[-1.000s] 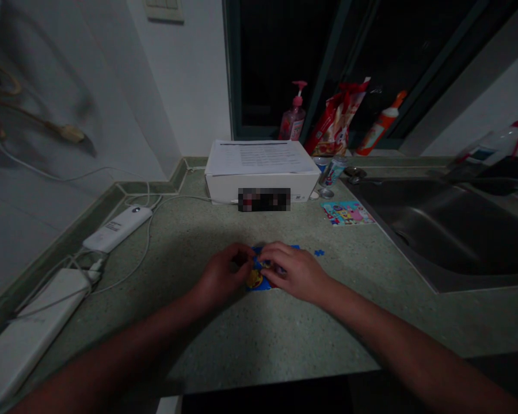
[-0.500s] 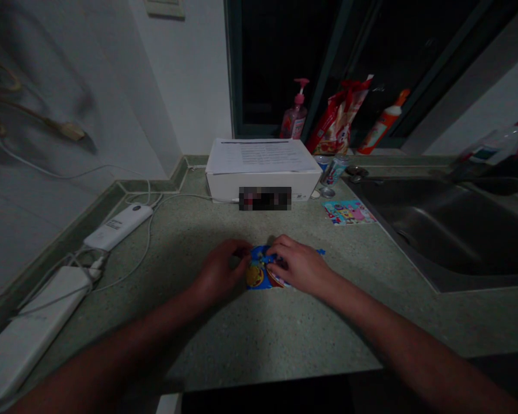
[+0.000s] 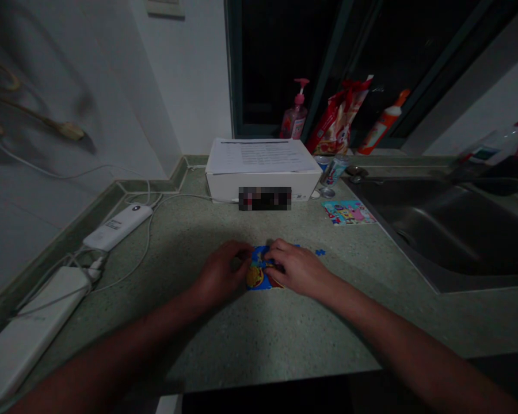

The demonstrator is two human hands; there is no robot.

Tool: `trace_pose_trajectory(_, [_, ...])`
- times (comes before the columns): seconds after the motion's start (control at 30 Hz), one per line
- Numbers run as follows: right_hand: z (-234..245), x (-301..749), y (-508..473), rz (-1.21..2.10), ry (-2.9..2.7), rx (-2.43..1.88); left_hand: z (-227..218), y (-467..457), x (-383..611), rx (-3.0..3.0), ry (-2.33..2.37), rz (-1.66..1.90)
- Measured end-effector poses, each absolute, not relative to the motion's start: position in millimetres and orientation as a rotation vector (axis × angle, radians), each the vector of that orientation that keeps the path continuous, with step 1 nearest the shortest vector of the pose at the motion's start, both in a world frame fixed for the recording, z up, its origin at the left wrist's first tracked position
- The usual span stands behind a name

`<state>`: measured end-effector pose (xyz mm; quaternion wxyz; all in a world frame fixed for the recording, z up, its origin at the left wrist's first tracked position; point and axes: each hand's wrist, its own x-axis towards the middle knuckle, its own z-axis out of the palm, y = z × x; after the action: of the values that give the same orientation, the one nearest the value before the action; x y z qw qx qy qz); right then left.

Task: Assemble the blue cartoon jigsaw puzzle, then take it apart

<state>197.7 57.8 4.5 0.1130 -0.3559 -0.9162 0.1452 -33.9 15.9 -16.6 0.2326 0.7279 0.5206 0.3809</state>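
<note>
A small blue jigsaw puzzle [image 3: 255,278] with yellow and red round pictures lies flat on the counter in front of me. At its left edge, my left hand [image 3: 222,267] grips with curved thumb and fingers, steadying it. My right hand [image 3: 297,265] reaches over the right part, fingers bent and closed on a blue puzzle piece at the upper middle; that piece is mostly hidden beneath the fingertips. Apart from the rest, one loose blue piece [image 3: 320,252] rests just beyond my right hand. The puzzle's right side is covered by my right hand.
Behind the puzzle stands a white box [image 3: 224,187] with a printed sheet on top. A colourful picture card [image 3: 349,213] lies near the steel sink [image 3: 461,230]. Small cans [image 3: 335,169] stand beside the box. A white power bank [image 3: 118,226], cables and a power strip [image 3: 38,325] occupy the left.
My right hand has shifted slightly down, its fingers moving a little over the puzzle. More of the loose blue piece beyond it now shows. My left hand has barely moved.
</note>
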Motion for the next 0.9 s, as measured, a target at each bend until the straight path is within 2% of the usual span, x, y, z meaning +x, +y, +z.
trace_pose_trajectory(0.9, [1.2, 199.2, 58.2, 0.431, -2.676, -0.978, -13.0, 14.9, -34.9, 2.244, 1.407, 0.952])
